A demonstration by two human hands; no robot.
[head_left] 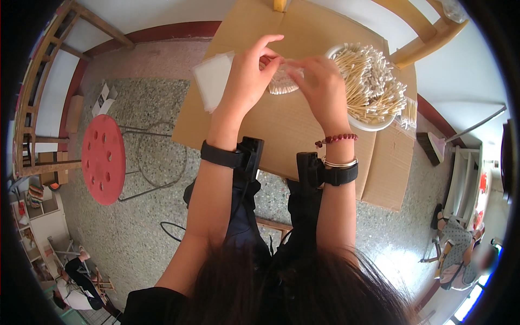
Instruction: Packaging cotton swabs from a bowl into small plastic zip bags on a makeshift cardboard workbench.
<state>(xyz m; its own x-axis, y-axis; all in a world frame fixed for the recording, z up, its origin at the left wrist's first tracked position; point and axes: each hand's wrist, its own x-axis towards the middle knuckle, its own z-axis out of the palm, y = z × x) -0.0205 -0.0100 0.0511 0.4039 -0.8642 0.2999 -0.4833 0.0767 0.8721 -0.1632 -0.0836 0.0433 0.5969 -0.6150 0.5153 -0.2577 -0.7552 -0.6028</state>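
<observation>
Over the cardboard-covered table, my left hand pinches the edge of a clear plastic bag, its index finger stretched out. My right hand, slightly blurred, is closed at the bag's other side, thumb against fingers. Below and between both hands is a rounded bunch of cotton swabs, white tips toward me; the fingers hide part of it. Right of my right hand stands a white bowl heaped with loose cotton swabs. A stack of clear, whitish square bags lies left of my left hand.
The cardboard covers the tabletop. A small packet of swabs lies beyond the bowl at the right edge. A wooden chair touches the far right side. A red stool stands left; a broom is at right. Two people sit farther off.
</observation>
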